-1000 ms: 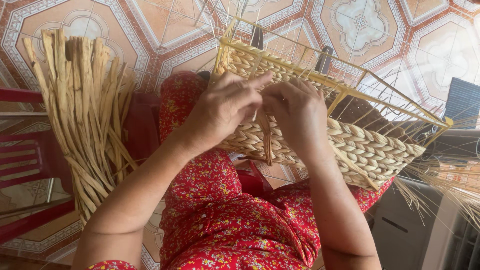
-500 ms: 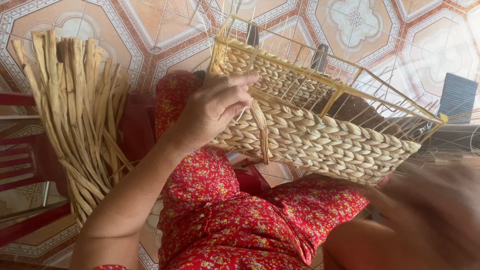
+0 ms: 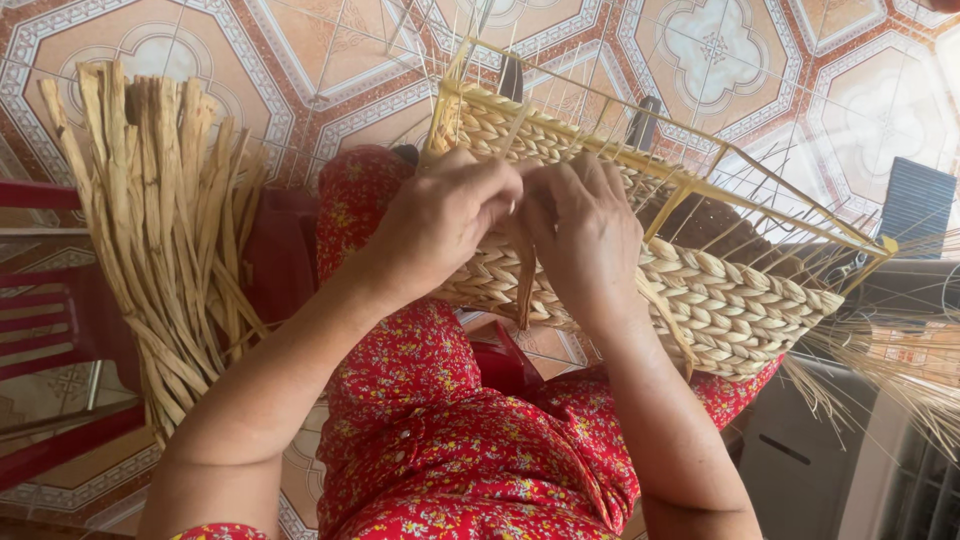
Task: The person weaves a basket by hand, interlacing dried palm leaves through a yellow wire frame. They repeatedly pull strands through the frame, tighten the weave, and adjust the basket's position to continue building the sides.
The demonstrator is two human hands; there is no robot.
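Floor [image 3: 300, 60]: patterned tiles in orange, white and dark red are seen across the top of the view, beneath everything else.

Clothing [image 3: 440, 450]: red fabric printed with small flowers is seen over the lap, filling the lower middle of the view.

Basket [image 3: 740, 300]: a half-woven rectangular basket is rested on the lap, tilted, with braided pale straw rows covering its near wall. A yellow wire frame [image 3: 700, 165] is left bare along the upper edge, and loose straw ends are fanned out at its right end.

Bundle of dried stalks [image 3: 160, 230]: a thick sheaf of tan stalks is laid at the left, beside the lap and apart from the basket, over a red chair [image 3: 50, 320].

Left hand [image 3: 440, 220]: it is closed over the woven wall near the basket's left end, fingers curled and pinched on a strand at the rim.

Right hand [image 3: 585, 235]: it is set just beside the left hand, touching it at the fingertips, fingers bent down against the weave and gripped on the same strand.

Strand [image 3: 525, 285]: a flat tan strip is seen hanging down from between the two hands, across the braided rows.

Dark blue object [image 3: 915, 205]: a ribbed dark panel is seen at the right edge, behind the basket.
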